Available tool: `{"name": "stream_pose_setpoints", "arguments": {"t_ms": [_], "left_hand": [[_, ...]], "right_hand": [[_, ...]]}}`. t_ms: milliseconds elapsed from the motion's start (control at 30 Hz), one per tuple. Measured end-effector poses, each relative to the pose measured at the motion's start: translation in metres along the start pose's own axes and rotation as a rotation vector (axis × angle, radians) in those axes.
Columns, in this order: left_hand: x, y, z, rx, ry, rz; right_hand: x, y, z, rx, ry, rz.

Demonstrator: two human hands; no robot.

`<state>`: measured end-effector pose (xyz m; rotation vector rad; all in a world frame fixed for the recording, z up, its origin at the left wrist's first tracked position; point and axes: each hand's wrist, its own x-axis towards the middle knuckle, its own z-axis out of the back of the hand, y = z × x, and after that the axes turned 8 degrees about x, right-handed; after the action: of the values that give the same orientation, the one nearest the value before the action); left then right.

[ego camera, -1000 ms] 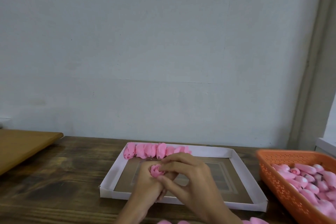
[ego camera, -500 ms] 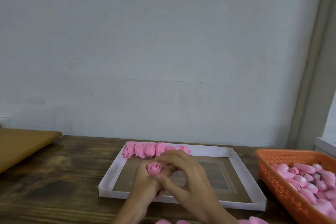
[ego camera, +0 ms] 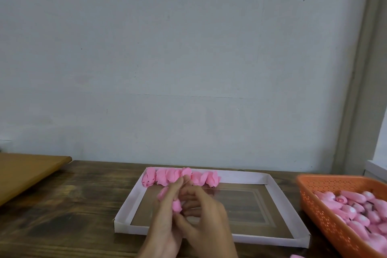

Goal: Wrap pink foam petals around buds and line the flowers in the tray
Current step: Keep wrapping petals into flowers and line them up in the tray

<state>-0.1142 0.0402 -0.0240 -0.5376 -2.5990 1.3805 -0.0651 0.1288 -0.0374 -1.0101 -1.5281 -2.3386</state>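
The left hand [ego camera: 165, 218] now stretches its fingers toward 12 o'clock, and the tips overlap the row of flowers [ego camera: 201, 178]. The flower [ego camera: 177, 207] it holds shows lower between the hands, with a petal [ego camera: 162, 193] poking out at 9 o'clock. The right hand [ego camera: 206, 222] has loosened and its fingers fan apart.

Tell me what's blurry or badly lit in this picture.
Head view: the left hand, the right hand and the flower they hold are motion-blurred; the basket at the right edge looks smeared; the tray and its row are sharper; the light is soft, without glare.
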Motion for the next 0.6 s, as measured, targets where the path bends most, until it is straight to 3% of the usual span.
{"name": "stream_pose_setpoints", "arguments": {"t_ms": [200,333,600], "left_hand": [[0.0007,0.0032,0.0018,-0.004,0.059,0.005],[0.0009,-0.0009,0.0057,0.155,0.153,-0.034],[0.0046,-0.0004,0.0080,0.146,0.040,-0.044]], "right_hand": [[0.0018,0.0032,0.0010,0.200,-0.027,-0.199],[0.0072,0.0056,0.0062,0.429,0.087,-0.367],[0.0022,-0.0002,0.0041,0.359,0.160,-0.310]]}}
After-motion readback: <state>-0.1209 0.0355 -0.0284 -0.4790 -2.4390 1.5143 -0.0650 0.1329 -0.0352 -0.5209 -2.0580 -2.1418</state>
